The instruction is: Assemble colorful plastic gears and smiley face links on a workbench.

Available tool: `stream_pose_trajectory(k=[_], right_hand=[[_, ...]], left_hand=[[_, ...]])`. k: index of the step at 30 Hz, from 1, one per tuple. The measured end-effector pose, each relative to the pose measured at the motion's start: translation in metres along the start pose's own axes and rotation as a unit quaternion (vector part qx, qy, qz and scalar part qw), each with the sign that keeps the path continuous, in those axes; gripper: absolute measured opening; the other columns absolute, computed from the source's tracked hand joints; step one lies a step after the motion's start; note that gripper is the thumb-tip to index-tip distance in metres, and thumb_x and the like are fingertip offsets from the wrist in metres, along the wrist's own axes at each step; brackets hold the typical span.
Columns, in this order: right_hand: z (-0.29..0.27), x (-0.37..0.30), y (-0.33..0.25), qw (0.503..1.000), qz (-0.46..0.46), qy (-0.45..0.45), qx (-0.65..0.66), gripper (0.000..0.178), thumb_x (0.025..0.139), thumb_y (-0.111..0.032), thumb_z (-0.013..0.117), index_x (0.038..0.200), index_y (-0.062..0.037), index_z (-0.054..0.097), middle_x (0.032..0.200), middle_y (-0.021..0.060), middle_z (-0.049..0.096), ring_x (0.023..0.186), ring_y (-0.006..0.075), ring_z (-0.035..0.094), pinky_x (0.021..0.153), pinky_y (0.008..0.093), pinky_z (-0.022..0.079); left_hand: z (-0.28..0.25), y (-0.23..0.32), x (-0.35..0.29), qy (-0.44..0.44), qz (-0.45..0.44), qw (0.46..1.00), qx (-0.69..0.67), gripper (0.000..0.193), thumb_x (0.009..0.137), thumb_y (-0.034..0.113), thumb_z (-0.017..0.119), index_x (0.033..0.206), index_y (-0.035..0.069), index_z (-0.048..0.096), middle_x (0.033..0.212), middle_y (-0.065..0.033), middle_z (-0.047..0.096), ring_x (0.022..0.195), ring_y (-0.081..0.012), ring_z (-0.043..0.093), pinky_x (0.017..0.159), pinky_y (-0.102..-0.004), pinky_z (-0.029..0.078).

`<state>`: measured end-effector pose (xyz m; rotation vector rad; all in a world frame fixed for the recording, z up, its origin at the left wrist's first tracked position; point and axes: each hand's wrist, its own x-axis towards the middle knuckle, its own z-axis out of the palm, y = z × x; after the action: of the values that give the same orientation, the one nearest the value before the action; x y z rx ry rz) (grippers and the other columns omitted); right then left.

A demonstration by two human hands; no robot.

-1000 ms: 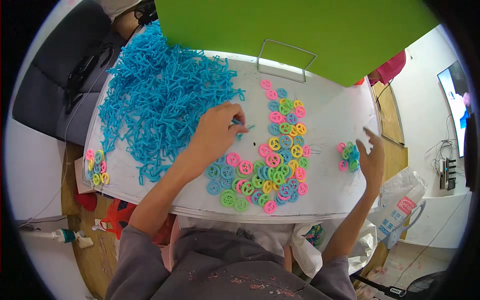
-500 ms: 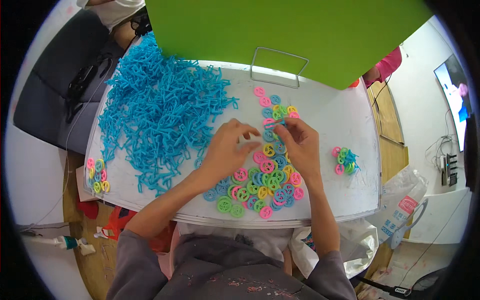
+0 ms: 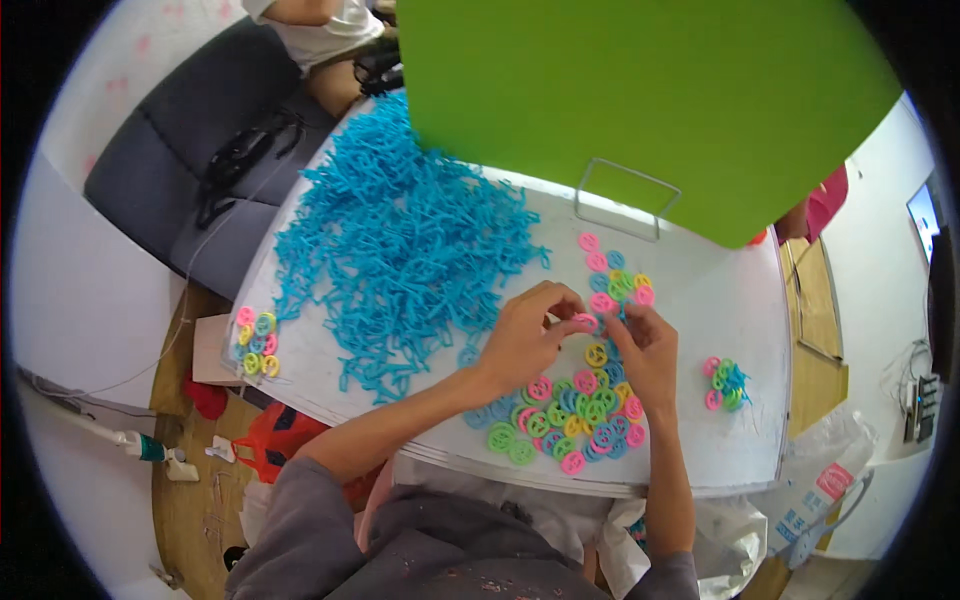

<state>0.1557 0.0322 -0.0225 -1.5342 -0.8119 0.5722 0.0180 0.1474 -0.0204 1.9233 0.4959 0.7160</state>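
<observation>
I face a white worktop (image 3: 700, 300): green panel (image 3: 640, 90) along its far edge, bright light strip at the panel's foot. Beyond the left edge, grey sofa (image 3: 235, 90); past the near-left corner, wood-toned floor (image 3: 185, 530). Right: white wall (image 3: 880, 330), lit screen (image 3: 922, 215).

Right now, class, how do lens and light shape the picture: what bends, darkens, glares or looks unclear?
Head view, distortion: the white table has a bowed front edge. Head view, light: dark corners; a bright strip on the table beneath the green panel. Head view, detail: blue bits at the right hand are too small to make out.
</observation>
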Motion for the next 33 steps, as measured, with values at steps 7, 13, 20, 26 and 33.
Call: stream_pose_trajectory(k=[7,13,20,26,33], right_hand=[[0.011,-0.008,-0.005,0.999,0.032,-0.019,0.037,0.014,0.087,-0.008,0.065,0.091,0.0035,0.059,0.081,0.0066,0.066,0.075,0.0124,0.065,0.065,0.0232,0.05],[0.022,-0.011,-0.001,0.997,0.032,-0.034,0.066,0.011,0.088,-0.007,0.063,0.092,0.001,0.057,0.086,0.0062,0.065,0.079,0.0112,0.064,0.07,0.0229,0.05],[0.032,-0.01,0.002,0.997,0.044,-0.011,0.067,0.01,0.088,-0.008,0.063,0.092,0.0002,0.057,0.087,0.0072,0.066,0.078,0.0105,0.063,0.07,0.0224,0.05],[0.027,-0.004,0.006,0.959,0.175,-0.018,0.224,0.015,0.09,-0.011,0.061,0.098,0.0012,0.058,0.084,0.0081,0.065,0.073,0.0102,0.062,0.066,0.0216,0.05],[0.023,-0.008,-0.017,0.987,0.066,-0.042,0.141,0.021,0.087,-0.007,0.063,0.107,-0.0011,0.057,0.088,0.0076,0.063,0.075,0.012,0.061,0.068,0.022,0.049]], left_hand=[[0.0,-0.002,-0.001,-0.034,-0.104,0.961,-0.255,0.012,0.091,0.007,0.059,0.099,-0.002,0.056,0.091,-0.0093,0.062,0.087,-0.0163,0.065,0.075,-0.0292,0.055],[-0.002,-0.01,-0.001,-0.024,-0.101,0.97,-0.221,0.005,0.09,0.001,0.056,0.093,-0.002,0.053,0.085,-0.0078,0.061,0.081,-0.0133,0.062,0.071,-0.0281,0.052],[0.003,-0.015,-0.002,0.035,-0.053,0.977,-0.202,0.007,0.087,-0.007,0.054,0.09,-0.001,0.053,0.081,-0.0073,0.06,0.075,-0.0105,0.057,0.066,-0.0257,0.046],[0.005,-0.01,-0.004,0.111,0.086,0.989,-0.036,0.009,0.081,-0.009,0.056,0.086,-0.002,0.057,0.084,-0.0117,0.059,0.074,-0.0167,0.059,0.066,-0.0281,0.048],[0.002,-0.002,-0.003,0.076,0.053,0.989,-0.115,0.013,0.087,0.002,0.059,0.1,0.001,0.059,0.087,-0.0084,0.061,0.075,-0.0137,0.059,0.068,-0.0262,0.048]])
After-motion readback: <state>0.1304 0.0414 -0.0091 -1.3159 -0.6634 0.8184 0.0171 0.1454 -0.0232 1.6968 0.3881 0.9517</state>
